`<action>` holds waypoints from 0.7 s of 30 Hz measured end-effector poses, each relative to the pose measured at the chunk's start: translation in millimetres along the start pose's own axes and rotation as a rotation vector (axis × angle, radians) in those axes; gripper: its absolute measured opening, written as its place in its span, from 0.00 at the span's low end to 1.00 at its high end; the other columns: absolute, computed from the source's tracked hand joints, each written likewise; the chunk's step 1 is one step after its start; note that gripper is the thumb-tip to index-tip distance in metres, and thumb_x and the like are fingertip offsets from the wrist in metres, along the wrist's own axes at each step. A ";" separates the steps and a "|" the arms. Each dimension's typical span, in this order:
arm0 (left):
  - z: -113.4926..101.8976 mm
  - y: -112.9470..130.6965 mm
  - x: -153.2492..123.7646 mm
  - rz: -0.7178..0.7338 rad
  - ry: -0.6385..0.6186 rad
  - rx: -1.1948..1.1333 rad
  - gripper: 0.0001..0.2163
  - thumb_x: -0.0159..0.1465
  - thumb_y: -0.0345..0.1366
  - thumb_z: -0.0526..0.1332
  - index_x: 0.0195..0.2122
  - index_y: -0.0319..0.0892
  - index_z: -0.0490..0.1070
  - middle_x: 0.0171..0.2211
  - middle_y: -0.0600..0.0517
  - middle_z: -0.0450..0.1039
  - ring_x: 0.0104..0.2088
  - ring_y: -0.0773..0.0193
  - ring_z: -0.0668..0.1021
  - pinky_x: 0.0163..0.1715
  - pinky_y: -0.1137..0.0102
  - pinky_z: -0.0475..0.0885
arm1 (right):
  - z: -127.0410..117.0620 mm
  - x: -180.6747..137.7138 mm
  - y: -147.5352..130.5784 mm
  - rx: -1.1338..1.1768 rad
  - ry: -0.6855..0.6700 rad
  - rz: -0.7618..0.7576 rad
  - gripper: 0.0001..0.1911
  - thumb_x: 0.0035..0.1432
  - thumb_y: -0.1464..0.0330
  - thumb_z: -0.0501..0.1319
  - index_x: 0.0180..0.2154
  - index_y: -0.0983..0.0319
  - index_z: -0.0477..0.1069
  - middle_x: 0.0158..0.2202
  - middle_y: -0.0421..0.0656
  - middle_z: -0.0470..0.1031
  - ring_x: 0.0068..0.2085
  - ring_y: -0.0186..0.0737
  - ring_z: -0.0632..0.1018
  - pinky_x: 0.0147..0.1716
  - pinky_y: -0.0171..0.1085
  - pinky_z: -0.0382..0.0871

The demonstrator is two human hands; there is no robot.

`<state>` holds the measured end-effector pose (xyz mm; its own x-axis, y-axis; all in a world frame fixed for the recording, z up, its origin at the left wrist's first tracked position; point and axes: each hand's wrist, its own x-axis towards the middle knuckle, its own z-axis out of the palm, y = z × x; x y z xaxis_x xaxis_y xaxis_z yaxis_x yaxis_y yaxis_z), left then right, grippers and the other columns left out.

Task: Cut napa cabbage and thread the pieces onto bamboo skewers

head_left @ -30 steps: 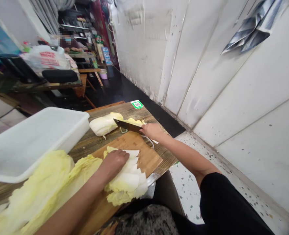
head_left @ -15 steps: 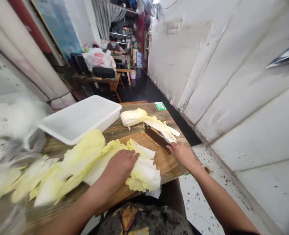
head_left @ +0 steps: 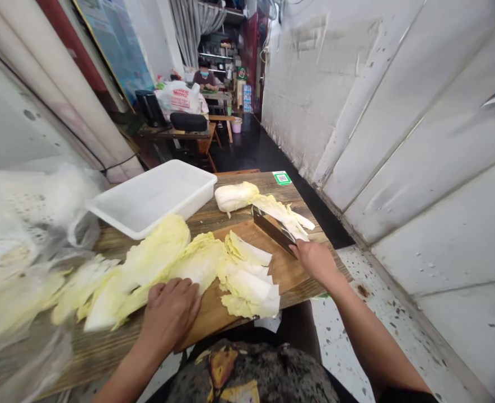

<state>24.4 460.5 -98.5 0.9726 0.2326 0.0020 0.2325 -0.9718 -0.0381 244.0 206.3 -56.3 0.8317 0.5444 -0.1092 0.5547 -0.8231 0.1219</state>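
Note:
My right hand (head_left: pixel 316 261) grips the handle of a cleaver (head_left: pixel 274 234), its dark blade resting at the right of the wooden cutting board (head_left: pixel 287 274). My left hand (head_left: pixel 172 308) has its fingers curled over the near edge of a napa cabbage leaf (head_left: pixel 199 263); the fingertips are partly hidden. Between the hands, cut napa cabbage leaves (head_left: pixel 250 288) lie overlapped on the board, their white ends to the right. Further loose leaves (head_left: pixel 153 254) spread leftward. Beyond the blade lie leaf strips (head_left: pixel 283 212) and a pale cabbage head (head_left: pixel 236 197).
A white plastic tub (head_left: pixel 159 196) stands at the back of the wooden table (head_left: pixel 197 218). Plastic bags (head_left: pixel 24 207) crowd the left side. A wall (head_left: pixel 398 168) runs along the right. Farther off, a masked person (head_left: pixel 204 77) sits behind another table.
My left hand has moved left and nearer to me, off the cut leaves and onto the neighbouring leaf. The right hand and cleaver stay nearly in place. The view has shifted slightly.

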 end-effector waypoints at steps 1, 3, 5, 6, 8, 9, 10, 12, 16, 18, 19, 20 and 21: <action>-2.9 2.1 1.1 0.013 -0.008 -0.006 0.17 0.69 0.36 0.47 0.34 0.42 0.76 0.36 0.44 0.79 0.43 0.47 0.78 0.43 0.53 0.64 | 0.4 -0.4 0.8 0.005 0.001 0.004 0.19 0.72 0.60 0.48 0.42 0.65 0.72 0.34 0.54 0.80 0.38 0.48 0.83 0.32 0.35 0.69; -8.7 1.6 3.0 0.027 -0.018 -0.043 0.21 0.69 0.36 0.43 0.28 0.42 0.73 0.30 0.45 0.78 0.38 0.49 0.79 0.40 0.55 0.65 | 1.1 -0.7 3.2 0.020 0.001 0.014 0.19 0.72 0.60 0.48 0.42 0.65 0.72 0.35 0.54 0.80 0.38 0.48 0.83 0.32 0.35 0.69; -14.3 -3.2 5.2 -0.011 0.002 -0.145 0.21 0.69 0.38 0.42 0.28 0.43 0.72 0.30 0.45 0.79 0.36 0.50 0.80 0.37 0.59 0.66 | 1.6 -0.9 5.8 0.039 0.003 0.025 0.19 0.72 0.60 0.48 0.42 0.64 0.72 0.35 0.53 0.80 0.39 0.48 0.83 0.32 0.35 0.69; -17.8 -6.4 6.8 -0.060 0.025 -0.216 0.20 0.69 0.40 0.42 0.30 0.43 0.72 0.31 0.44 0.80 0.36 0.51 0.80 0.37 0.61 0.67 | 1.8 -0.9 7.0 0.049 0.005 0.030 0.19 0.72 0.60 0.47 0.42 0.64 0.72 0.35 0.52 0.81 0.39 0.48 0.83 0.32 0.35 0.69; -28.1 -13.4 11.7 -0.207 0.048 -0.355 0.19 0.67 0.44 0.43 0.35 0.43 0.71 0.34 0.44 0.81 0.34 0.53 0.81 0.34 0.64 0.69 | 2.0 -1.0 8.7 0.070 0.008 0.040 0.19 0.72 0.59 0.47 0.42 0.64 0.72 0.36 0.52 0.81 0.39 0.48 0.83 0.33 0.35 0.69; -35.5 -17.1 15.0 -0.289 0.048 -0.398 0.18 0.66 0.46 0.44 0.38 0.43 0.70 0.34 0.45 0.81 0.34 0.54 0.80 0.33 0.66 0.70 | 2.1 -1.2 9.1 0.080 0.009 0.045 0.19 0.72 0.59 0.47 0.42 0.64 0.72 0.36 0.53 0.81 0.39 0.48 0.83 0.33 0.36 0.69; -44.3 -21.0 18.9 -0.361 0.046 -0.414 0.19 0.66 0.47 0.43 0.40 0.44 0.70 0.35 0.44 0.81 0.34 0.53 0.80 0.33 0.66 0.70 | 2.1 -1.4 9.3 0.090 0.011 0.048 0.19 0.72 0.59 0.48 0.42 0.64 0.72 0.36 0.53 0.81 0.39 0.48 0.82 0.33 0.36 0.69; -65.2 -28.6 27.8 -0.453 0.062 -0.373 0.20 0.66 0.47 0.42 0.41 0.43 0.69 0.36 0.43 0.79 0.35 0.51 0.79 0.34 0.65 0.70 | 2.1 -2.1 9.2 0.113 0.015 0.055 0.19 0.72 0.60 0.48 0.42 0.64 0.73 0.36 0.53 0.81 0.39 0.47 0.82 0.33 0.36 0.69; -106.1 -36.4 52.1 -0.511 0.201 -0.260 0.23 0.65 0.49 0.41 0.43 0.42 0.70 0.39 0.40 0.78 0.38 0.47 0.78 0.36 0.62 0.70 | 3.3 -3.6 9.4 0.170 0.032 0.075 0.18 0.71 0.60 0.50 0.42 0.64 0.73 0.36 0.53 0.81 0.38 0.47 0.82 0.34 0.36 0.68; -118.3 -30.8 70.7 -0.460 0.290 -0.242 0.23 0.65 0.49 0.42 0.43 0.41 0.71 0.40 0.40 0.78 0.38 0.48 0.78 0.36 0.63 0.69 | 5.4 -3.8 11.0 0.205 0.042 0.093 0.19 0.72 0.60 0.49 0.42 0.64 0.73 0.36 0.52 0.81 0.38 0.46 0.82 0.34 0.35 0.68; -121.4 -24.9 82.2 -0.400 0.325 -0.236 0.22 0.66 0.48 0.42 0.44 0.41 0.71 0.41 0.40 0.78 0.38 0.48 0.78 0.36 0.63 0.69 | 7.0 -3.8 12.4 0.224 0.047 0.104 0.19 0.72 0.60 0.49 0.42 0.64 0.73 0.36 0.52 0.81 0.38 0.46 0.82 0.34 0.35 0.68; -122.3 -17.4 94.9 -0.329 0.338 -0.235 0.22 0.67 0.47 0.42 0.45 0.40 0.71 0.42 0.41 0.78 0.39 0.50 0.78 0.38 0.63 0.69 | 9.0 -3.7 14.0 0.243 0.052 0.117 0.19 0.72 0.60 0.49 0.41 0.64 0.73 0.37 0.52 0.81 0.39 0.46 0.82 0.34 0.35 0.67; -121.5 -8.7 108.6 -0.260 0.332 -0.241 0.21 0.67 0.46 0.42 0.46 0.41 0.70 0.43 0.42 0.78 0.40 0.52 0.78 0.40 0.64 0.69 | 11.4 -3.6 15.9 0.261 0.056 0.132 0.19 0.72 0.60 0.48 0.42 0.64 0.73 0.37 0.51 0.81 0.39 0.45 0.82 0.34 0.34 0.67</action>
<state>128.8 489.6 23.5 0.8223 0.4829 0.3010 0.4253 -0.8730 0.2386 249.6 189.4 -65.2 0.9003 0.4320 -0.0535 0.4230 -0.8971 -0.1275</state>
